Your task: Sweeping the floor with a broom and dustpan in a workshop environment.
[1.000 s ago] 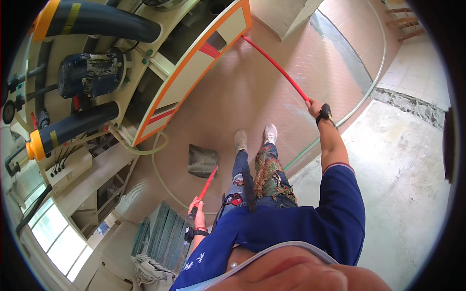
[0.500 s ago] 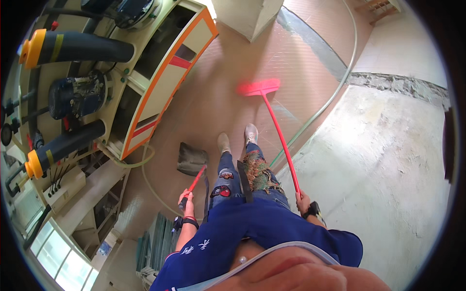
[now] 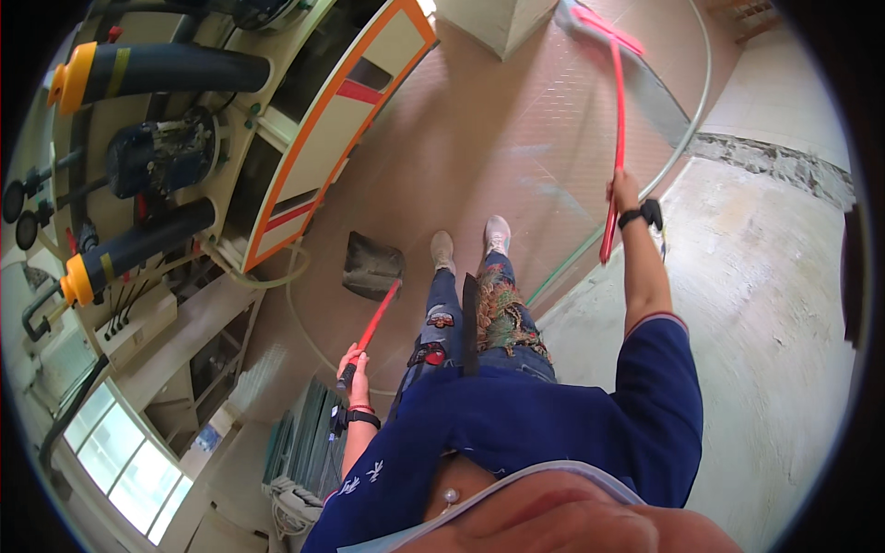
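Observation:
My right hand (image 3: 625, 191) is closed round the red handle of a broom (image 3: 619, 111), my arm stretched forward and to the right. The broom's pinkish-red head lies far ahead, over a grey strip of floor, slightly blurred. Lower on the left, my left hand (image 3: 353, 367) grips the dark end of a red handle. That handle leads to a dustpan (image 3: 372, 265), dark grey and dusty, which rests on the floor left of my feet. What the pan holds is hard to make out.
At left stands a large machine with an orange-edged panel (image 3: 332, 129), motors and black cylinders (image 3: 175, 74). A pale hose (image 3: 693, 129) curves along the right side of the floor, beside a rough whitish wall (image 3: 728, 332). A pillar (image 3: 498, 23) rises ahead.
My right hand has swung forward and up, carrying the broom head away to the far right. My left hand still holds the dustpan near the same spot; the whole view has shifted slightly.

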A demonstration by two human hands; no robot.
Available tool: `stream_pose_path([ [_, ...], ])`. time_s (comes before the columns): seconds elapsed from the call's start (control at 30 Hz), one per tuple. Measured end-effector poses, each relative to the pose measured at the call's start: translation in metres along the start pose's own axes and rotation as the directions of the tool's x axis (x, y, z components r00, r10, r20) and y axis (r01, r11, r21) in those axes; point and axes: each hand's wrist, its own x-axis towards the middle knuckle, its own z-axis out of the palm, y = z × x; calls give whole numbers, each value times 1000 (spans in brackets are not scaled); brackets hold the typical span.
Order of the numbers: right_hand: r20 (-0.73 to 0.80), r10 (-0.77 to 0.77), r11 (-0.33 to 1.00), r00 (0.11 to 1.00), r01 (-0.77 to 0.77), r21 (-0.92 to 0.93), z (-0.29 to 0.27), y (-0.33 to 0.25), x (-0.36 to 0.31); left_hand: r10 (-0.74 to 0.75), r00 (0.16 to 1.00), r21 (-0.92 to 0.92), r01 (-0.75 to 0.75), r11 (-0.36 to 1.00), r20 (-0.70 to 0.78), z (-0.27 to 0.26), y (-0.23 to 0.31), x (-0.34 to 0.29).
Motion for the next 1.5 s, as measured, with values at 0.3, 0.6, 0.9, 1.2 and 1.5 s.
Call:
stream_pose_path([
  [0.3, -24, -24, 869, 999, 9, -495, 12, 103, -94, -72, 997, -79, 70, 994, -20, -22, -16, -22],
  [0.6, 47, 420, 828, 906, -361, -429, 73, 258, -551, 48, 986, 70, -60, 996, 162, -182, -158, 63],
  [0.9, 22, 337, 870, 941, -303, -389, 162, 258, -809, 239, 915, 83, -280, 956, 326, -324, -213, 94],
  [1.2, 128, -149, 791, 981, 195, -579, 284, 237, -536, 118, 967, 64, -135, 989, 226, -371, -243, 68],
  [1.5, 202, -78, 959, 976, 129, -251, 498, 173, -391, -2, 1000, 88, 0, 996, 23, -407, -259, 3],
])
